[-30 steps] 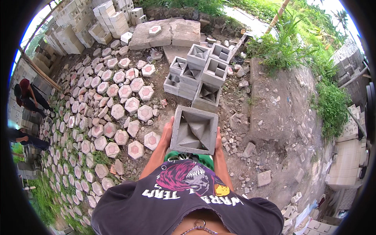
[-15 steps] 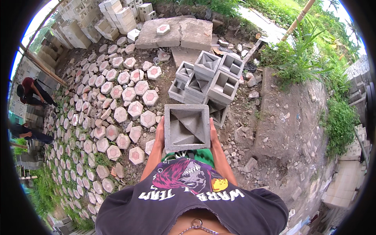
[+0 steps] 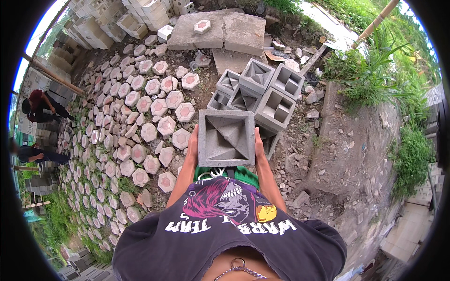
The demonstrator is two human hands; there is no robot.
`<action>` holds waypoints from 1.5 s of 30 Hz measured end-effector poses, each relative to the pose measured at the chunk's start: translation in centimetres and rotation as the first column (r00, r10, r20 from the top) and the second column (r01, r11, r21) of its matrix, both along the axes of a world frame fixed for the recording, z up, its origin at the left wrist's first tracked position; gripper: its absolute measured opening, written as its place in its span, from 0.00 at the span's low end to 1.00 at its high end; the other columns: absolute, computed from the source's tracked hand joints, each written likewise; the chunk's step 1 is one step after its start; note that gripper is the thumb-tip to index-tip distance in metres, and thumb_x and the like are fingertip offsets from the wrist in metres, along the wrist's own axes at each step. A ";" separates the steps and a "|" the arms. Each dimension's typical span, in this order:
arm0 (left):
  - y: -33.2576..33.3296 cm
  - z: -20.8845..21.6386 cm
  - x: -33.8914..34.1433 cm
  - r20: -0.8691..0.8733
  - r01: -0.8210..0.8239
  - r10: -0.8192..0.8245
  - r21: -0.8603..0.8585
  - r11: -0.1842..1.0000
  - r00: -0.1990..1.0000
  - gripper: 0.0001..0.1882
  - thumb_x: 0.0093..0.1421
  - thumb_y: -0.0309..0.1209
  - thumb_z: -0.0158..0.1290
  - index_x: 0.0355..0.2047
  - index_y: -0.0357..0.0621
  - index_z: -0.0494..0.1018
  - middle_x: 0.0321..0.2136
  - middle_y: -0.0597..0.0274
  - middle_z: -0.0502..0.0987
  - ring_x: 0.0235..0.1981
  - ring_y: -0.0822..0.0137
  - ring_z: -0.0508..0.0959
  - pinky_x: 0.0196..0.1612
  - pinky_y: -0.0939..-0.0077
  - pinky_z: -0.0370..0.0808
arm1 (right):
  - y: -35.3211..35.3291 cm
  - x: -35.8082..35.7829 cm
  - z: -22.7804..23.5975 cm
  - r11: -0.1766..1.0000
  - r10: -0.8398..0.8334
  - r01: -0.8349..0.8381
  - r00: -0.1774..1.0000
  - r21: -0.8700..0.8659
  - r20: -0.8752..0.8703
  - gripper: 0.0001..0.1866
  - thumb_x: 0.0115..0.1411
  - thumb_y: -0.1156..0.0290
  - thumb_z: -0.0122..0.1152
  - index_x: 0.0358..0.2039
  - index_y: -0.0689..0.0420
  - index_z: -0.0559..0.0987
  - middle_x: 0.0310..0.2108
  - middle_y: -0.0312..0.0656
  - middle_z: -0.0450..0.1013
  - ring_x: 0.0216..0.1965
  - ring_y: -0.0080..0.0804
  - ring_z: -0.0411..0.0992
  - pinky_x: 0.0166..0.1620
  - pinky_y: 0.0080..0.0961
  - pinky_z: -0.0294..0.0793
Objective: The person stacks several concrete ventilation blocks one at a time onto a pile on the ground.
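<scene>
A square grey concrete ventilation block is held in front of my body, its slanted-faced hollow turned up toward me. My left hand presses against its left side and my right hand against its right. The fingers reach down the sides and are partly hidden. Just beyond it sits a pile of similar blocks, among them one with slanted faces, one with stepped openings and another at the right. The held block hides part of the lower pile.
Hexagonal pavers with reddish centres cover the ground at left. A cracked concrete slab lies at the far side, with a paver on it. Rubble and a raised earth strip lie right. Two people are at far left.
The held block has moved slightly away from me and now overlaps more of the pile. The view has turned a little, so the surroundings sit farther right. Both hands keep their hold.
</scene>
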State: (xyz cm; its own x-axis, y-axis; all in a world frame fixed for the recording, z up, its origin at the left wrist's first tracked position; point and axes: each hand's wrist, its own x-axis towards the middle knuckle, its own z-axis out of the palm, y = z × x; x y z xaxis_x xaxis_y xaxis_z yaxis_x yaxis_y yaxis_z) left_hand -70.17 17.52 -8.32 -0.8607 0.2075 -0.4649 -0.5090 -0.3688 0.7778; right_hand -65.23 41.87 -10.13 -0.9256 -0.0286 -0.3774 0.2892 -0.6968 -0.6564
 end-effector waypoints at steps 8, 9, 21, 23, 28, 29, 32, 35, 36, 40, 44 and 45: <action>-0.4 -1.0 -7.6 0.081 0.088 -0.098 0.124 0.988 0.992 0.32 0.67 0.53 0.35 0.56 0.36 0.66 0.48 0.51 0.74 0.45 0.62 0.76 0.48 0.71 0.73 | -1.5 -4.6 0.9 0.995 -0.098 0.099 0.994 -0.020 0.057 0.37 0.68 0.43 0.31 0.61 0.63 0.61 0.57 0.49 0.64 0.56 0.38 0.66 0.59 0.31 0.64; -0.1 -0.8 -9.0 0.089 0.118 -0.129 0.125 0.985 0.988 0.32 0.67 0.53 0.35 0.56 0.36 0.66 0.48 0.51 0.74 0.45 0.62 0.76 0.48 0.71 0.73 | -1.4 -5.4 0.6 0.994 -0.106 0.107 0.993 -0.016 0.049 0.37 0.68 0.43 0.31 0.61 0.63 0.62 0.57 0.49 0.64 0.56 0.38 0.66 0.59 0.31 0.64; -1.4 1.5 -27.1 0.156 0.400 -0.460 0.306 0.864 0.874 0.36 0.67 0.56 0.33 0.60 0.36 0.61 0.54 0.51 0.69 0.52 0.61 0.73 0.56 0.70 0.69 | -6.4 -17.1 2.3 0.939 -0.344 0.342 0.933 0.038 0.109 0.39 0.66 0.39 0.32 0.60 0.62 0.63 0.55 0.47 0.66 0.55 0.36 0.67 0.57 0.30 0.66; -2.5 0.5 -29.2 0.151 0.491 -0.522 0.199 0.848 0.840 0.39 0.66 0.58 0.31 0.63 0.36 0.55 0.59 0.49 0.64 0.58 0.58 0.68 0.62 0.66 0.62 | -7.9 -18.9 2.9 0.934 -0.358 0.357 0.926 0.030 0.117 0.40 0.65 0.38 0.32 0.61 0.62 0.62 0.55 0.47 0.66 0.55 0.36 0.66 0.58 0.30 0.65; -3.4 -2.7 -31.4 0.238 0.512 -0.496 -0.004 0.859 0.835 0.40 0.63 0.59 0.42 0.61 0.34 0.59 0.57 0.50 0.66 0.57 0.62 0.67 0.61 0.70 0.61 | -8.4 -18.7 -2.5 0.915 -0.389 0.364 0.910 0.174 0.140 0.40 0.65 0.39 0.38 0.62 0.63 0.59 0.57 0.46 0.63 0.57 0.35 0.64 0.60 0.32 0.61; -3.9 -4.2 -31.6 0.254 0.515 -0.478 -0.105 0.851 0.841 0.41 0.62 0.59 0.44 0.60 0.32 0.60 0.58 0.49 0.65 0.58 0.62 0.66 0.61 0.70 0.60 | -8.7 -18.9 -4.0 0.919 -0.375 0.347 0.915 0.186 0.147 0.40 0.64 0.39 0.39 0.62 0.63 0.59 0.58 0.46 0.63 0.58 0.35 0.63 0.60 0.32 0.60; -1.3 0.0 -32.4 0.391 0.621 -0.531 -0.148 0.770 0.752 0.40 0.60 0.56 0.49 0.58 0.30 0.62 0.55 0.48 0.67 0.55 0.62 0.69 0.59 0.70 0.63 | -7.9 -18.1 -6.9 0.849 -0.424 0.293 0.874 0.440 0.236 0.45 0.59 0.39 0.51 0.62 0.65 0.57 0.58 0.47 0.61 0.60 0.35 0.58 0.62 0.29 0.55; -2.0 -4.8 -33.1 0.445 0.711 -0.620 -0.056 0.701 0.647 0.38 0.57 0.52 0.54 0.54 0.30 0.64 0.50 0.51 0.72 0.49 0.62 0.72 0.55 0.69 0.66 | -7.6 -18.9 -6.1 0.890 -0.395 0.280 0.868 0.361 0.301 0.46 0.56 0.47 0.62 0.63 0.65 0.55 0.57 0.49 0.62 0.58 0.35 0.60 0.61 0.29 0.57; -2.0 -6.4 -33.3 0.455 0.717 -0.622 -0.055 0.695 0.637 0.38 0.57 0.52 0.54 0.54 0.30 0.64 0.50 0.51 0.72 0.49 0.62 0.72 0.55 0.69 0.66 | -7.4 -19.4 -5.8 0.890 -0.401 0.285 0.862 0.357 0.312 0.46 0.56 0.47 0.62 0.63 0.65 0.55 0.57 0.49 0.62 0.58 0.35 0.60 0.61 0.29 0.57; -0.7 -10.2 -33.6 0.504 0.763 -0.604 -0.197 0.615 0.617 0.26 0.50 0.44 0.57 0.41 0.33 0.71 0.36 0.56 0.75 0.35 0.65 0.73 0.41 0.70 0.70 | -5.7 -19.7 -6.5 0.909 -0.392 0.281 0.825 0.307 0.406 0.51 0.47 0.58 0.72 0.63 0.65 0.53 0.55 0.51 0.63 0.55 0.37 0.64 0.58 0.31 0.62; 2.7 -13.0 -34.5 0.491 0.781 -0.607 -0.386 0.491 0.624 0.17 0.48 0.39 0.54 0.29 0.35 0.73 0.27 0.59 0.75 0.27 0.68 0.70 0.32 0.70 0.67 | -3.3 -20.1 -10.0 0.902 -0.402 0.276 0.817 0.332 0.413 0.53 0.43 0.64 0.72 0.64 0.63 0.50 0.52 0.51 0.65 0.53 0.38 0.65 0.55 0.32 0.65; 3.9 -13.8 -34.9 0.495 0.781 -0.605 -0.387 0.490 0.624 0.17 0.48 0.39 0.54 0.29 0.35 0.73 0.27 0.59 0.75 0.27 0.68 0.70 0.32 0.70 0.67 | -2.3 -20.3 -11.1 0.903 -0.400 0.275 0.817 0.329 0.416 0.53 0.43 0.64 0.72 0.64 0.63 0.50 0.52 0.51 0.65 0.53 0.38 0.65 0.55 0.32 0.65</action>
